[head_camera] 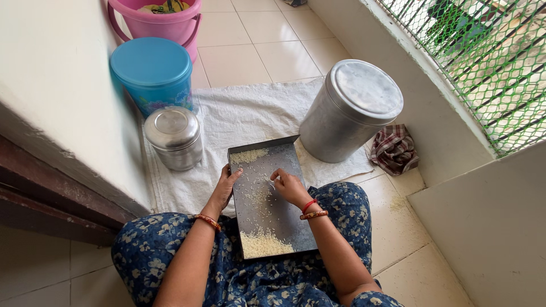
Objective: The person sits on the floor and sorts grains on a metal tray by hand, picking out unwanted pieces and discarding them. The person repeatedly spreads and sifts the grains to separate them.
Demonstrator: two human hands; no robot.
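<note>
2 hands (227, 185) (289, 185) on a grey tray (267, 219) of rice (263, 244), steel containers (348, 111) nearby.

A single head-worn camera looks steeply down from close above at the seated person's lap, facing twelve o'clock across the tiled floor (267, 34) toward a mesh window (483, 62) at two o'clock.

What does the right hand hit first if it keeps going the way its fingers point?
The right hand points up-left across the grey tray. First in line is probably the loose rice heaped at the tray's far end, then the tray rim. Depth is unclear.
</note>
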